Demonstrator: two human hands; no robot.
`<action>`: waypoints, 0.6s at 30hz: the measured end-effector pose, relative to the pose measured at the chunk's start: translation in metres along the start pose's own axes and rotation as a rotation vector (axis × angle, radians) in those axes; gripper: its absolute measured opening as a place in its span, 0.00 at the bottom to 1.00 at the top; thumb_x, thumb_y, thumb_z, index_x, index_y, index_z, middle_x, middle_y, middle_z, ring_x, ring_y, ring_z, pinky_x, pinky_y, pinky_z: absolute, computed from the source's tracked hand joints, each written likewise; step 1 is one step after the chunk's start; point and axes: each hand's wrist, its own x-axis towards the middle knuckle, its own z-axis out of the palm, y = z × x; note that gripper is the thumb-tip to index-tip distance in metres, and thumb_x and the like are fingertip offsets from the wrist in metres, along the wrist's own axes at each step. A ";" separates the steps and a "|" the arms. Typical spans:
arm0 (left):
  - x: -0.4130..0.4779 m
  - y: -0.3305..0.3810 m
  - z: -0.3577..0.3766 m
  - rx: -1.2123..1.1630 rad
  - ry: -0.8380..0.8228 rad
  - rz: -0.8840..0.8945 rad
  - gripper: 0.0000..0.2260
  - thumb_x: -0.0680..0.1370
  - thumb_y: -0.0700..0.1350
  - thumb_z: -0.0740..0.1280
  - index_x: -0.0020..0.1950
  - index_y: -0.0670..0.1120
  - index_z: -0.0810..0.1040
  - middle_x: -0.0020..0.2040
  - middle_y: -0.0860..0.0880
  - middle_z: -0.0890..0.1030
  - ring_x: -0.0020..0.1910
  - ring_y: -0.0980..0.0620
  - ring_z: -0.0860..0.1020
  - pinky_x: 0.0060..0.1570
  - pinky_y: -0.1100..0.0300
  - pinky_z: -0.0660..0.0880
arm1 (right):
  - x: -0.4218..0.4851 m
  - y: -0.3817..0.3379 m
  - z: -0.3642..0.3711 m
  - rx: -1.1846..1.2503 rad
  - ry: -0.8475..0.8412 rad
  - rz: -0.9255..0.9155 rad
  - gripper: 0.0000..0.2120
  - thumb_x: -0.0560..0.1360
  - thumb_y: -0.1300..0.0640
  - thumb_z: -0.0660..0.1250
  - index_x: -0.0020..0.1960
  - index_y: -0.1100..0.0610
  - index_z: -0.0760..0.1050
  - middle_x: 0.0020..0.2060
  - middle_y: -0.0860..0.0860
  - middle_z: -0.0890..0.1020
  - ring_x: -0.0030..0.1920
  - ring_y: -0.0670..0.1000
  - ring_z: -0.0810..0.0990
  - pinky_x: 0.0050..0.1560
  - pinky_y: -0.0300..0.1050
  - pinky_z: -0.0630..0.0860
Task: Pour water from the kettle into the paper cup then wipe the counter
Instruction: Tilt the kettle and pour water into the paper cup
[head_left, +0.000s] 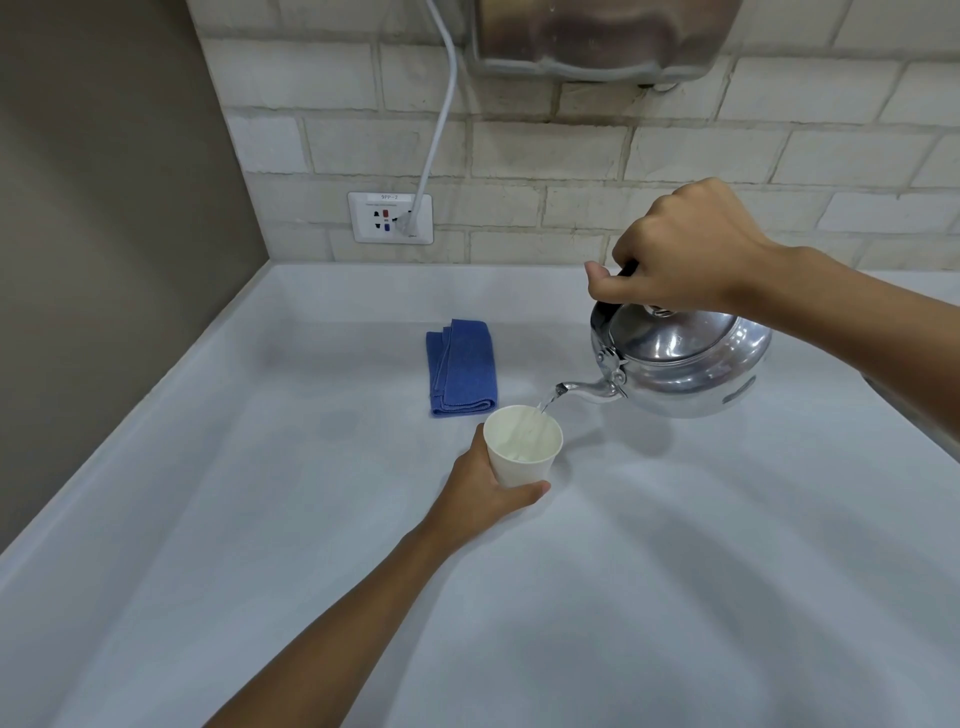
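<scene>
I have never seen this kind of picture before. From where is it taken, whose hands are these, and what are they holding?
There is one picture, from a camera worn on a person's head, looking down at their own bare hands. The right hand grips the handle of a metal kettle, tilted so water runs from its spout into a white paper cup. The left hand holds that cup. A folded blue cloth lies on the pale counter, behind the cup. A wall socket has a cable plugged in.
</scene>
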 end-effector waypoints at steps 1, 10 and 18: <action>0.000 0.000 0.000 0.001 0.001 -0.002 0.36 0.61 0.58 0.76 0.64 0.60 0.64 0.57 0.61 0.75 0.56 0.61 0.74 0.48 0.68 0.72 | 0.000 0.000 0.000 0.002 0.002 -0.001 0.23 0.70 0.44 0.49 0.21 0.57 0.54 0.17 0.50 0.52 0.24 0.51 0.52 0.29 0.39 0.51; -0.001 0.002 -0.001 0.005 -0.001 0.000 0.35 0.61 0.57 0.77 0.62 0.61 0.63 0.56 0.62 0.74 0.55 0.63 0.73 0.44 0.71 0.72 | 0.000 0.000 0.000 -0.001 0.009 -0.004 0.23 0.70 0.45 0.50 0.21 0.57 0.54 0.17 0.50 0.51 0.23 0.50 0.51 0.29 0.39 0.51; -0.001 0.001 -0.001 0.002 -0.003 -0.001 0.35 0.61 0.57 0.77 0.62 0.61 0.63 0.55 0.63 0.74 0.55 0.65 0.73 0.43 0.77 0.71 | 0.001 -0.001 -0.001 -0.001 0.009 -0.006 0.23 0.70 0.45 0.49 0.21 0.57 0.54 0.17 0.49 0.51 0.23 0.51 0.52 0.29 0.39 0.51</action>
